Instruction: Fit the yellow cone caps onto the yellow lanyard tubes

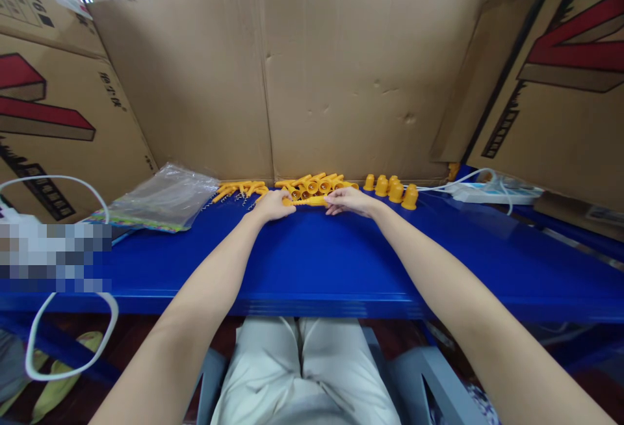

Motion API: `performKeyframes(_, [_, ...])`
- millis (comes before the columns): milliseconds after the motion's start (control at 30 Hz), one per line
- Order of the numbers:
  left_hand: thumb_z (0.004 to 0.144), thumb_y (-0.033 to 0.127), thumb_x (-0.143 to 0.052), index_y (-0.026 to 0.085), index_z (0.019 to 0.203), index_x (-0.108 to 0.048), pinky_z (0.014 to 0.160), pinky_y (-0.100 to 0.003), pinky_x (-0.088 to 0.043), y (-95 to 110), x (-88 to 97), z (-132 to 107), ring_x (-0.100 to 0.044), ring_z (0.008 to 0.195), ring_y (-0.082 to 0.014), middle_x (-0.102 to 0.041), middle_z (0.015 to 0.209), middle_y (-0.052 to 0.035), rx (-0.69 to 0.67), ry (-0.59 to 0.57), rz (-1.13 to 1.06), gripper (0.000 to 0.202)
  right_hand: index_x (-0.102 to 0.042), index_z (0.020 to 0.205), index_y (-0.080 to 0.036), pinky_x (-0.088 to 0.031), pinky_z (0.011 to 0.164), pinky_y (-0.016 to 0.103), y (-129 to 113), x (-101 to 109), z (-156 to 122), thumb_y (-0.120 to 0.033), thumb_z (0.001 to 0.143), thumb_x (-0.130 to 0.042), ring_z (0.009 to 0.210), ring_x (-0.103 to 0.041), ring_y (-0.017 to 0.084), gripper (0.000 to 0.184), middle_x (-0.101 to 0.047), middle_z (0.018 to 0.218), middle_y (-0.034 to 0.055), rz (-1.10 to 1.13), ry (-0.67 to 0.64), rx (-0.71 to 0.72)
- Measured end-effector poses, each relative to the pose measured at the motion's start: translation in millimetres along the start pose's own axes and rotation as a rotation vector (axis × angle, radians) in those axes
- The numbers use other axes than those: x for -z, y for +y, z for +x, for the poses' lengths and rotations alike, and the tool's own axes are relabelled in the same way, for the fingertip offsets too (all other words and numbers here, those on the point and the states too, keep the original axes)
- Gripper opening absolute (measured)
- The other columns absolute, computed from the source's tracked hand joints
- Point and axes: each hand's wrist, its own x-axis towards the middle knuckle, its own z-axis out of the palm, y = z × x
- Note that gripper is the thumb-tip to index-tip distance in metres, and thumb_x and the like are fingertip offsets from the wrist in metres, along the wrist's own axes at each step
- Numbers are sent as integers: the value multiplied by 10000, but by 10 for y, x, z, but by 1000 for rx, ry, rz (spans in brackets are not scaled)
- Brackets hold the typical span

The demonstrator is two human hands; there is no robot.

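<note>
My left hand [273, 205] and my right hand [348, 201] meet at the far side of the blue table [316, 262]. Between them lies a long yellow plastic piece [308, 201], each hand pinching one end. Just behind it sits a pile of yellow tube-like parts [314, 184]. Left of the pile lie more yellow parts with small metal springs [238, 190]. To the right stand several yellow caps [392, 190].
A clear plastic bag [163, 199] lies at the left. A white power strip [475, 192] with cables sits at the far right. Cardboard walls [312, 80] enclose the back and sides. A white cable [58, 181] loops at the left edge.
</note>
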Motion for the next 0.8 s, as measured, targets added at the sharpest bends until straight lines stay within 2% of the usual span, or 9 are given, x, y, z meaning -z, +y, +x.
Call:
performKeyframes(133, [661,337,-593,193,964,-674,636,-272,-406,12,-11,2,-603,699,-196,-649,681,-16,-5,-5,3,345,-553,694,-141,-434,368,163,-16,-45,-3,-505,928,-509,402,-556,81,435,-598,541,35,-53,40,-105])
performKeyframes(267, [669,335,-588,193,968,-668,623,-275,-400,27,-14,3,-599,689,-196,-642,665,-12,-7,-13,-7,341,-555,691,-148,-237,254,168,-39,-83,-4,-623,932,-359,267,-355,44,567,-486,430,-13,-135,85,-167])
performKeyframes(333, [671,335,-587,193,955,-669,620,-275,-398,34,-9,1,-598,690,-195,-642,663,-12,-9,-11,-7,327,-556,747,-149,-257,256,171,-61,-75,-24,-645,924,-342,276,-370,50,568,-530,464,1,-135,73,-187])
performKeyframes(400, [673,332,-589,193,945,-673,621,-274,-402,40,-2,-4,-602,693,-195,-648,668,-14,-2,-10,-11,316,-546,851,-156,-369,302,180,-82,-53,-52,-607,914,-443,343,-484,75,467,-623,584,27,-96,24,-192])
performKeyframes(467, [675,331,-590,194,948,-677,629,-273,-409,46,4,-9,-607,697,-195,-654,676,-16,5,-10,-9,317,-517,945,-174,-485,396,200,-95,-30,-80,-460,870,-634,456,-597,101,317,-685,738,32,-46,-30,-165])
performKeyframes(533, [678,330,-589,193,959,-679,639,-275,-413,48,8,-14,-608,698,-197,-657,684,-20,7,-15,-1,326,-501,966,-184,-528,457,205,-99,-17,-97,-283,820,-730,507,-630,100,289,-699,816,20,-24,-47,-123])
performKeyframes(600, [679,330,-587,193,975,-679,645,-277,-414,45,9,-16,-606,694,-198,-657,689,-22,2,-19,-3,338,-510,924,-172,-513,441,192,-95,-14,-102,-231,840,-705,477,-608,83,220,-703,821,25,-31,-47,-110])
performKeyframes(667, [676,333,-588,193,980,-680,647,-279,-413,40,8,-15,-601,691,-199,-656,694,-24,-11,-13,-7,347,-526,868,-154,-480,399,179,-89,-22,-97,-276,894,-637,426,-570,69,168,-703,778,41,-45,-59,-116])
performKeyframes(800, [664,349,-594,188,970,-686,654,-281,-411,45,9,-15,-595,703,-202,-655,715,-28,-39,15,25,358,-532,782,-141,-384,318,160,-77,-65,-68,-412,961,-498,332,-483,60,327,-650,583,38,-32,-70,-159])
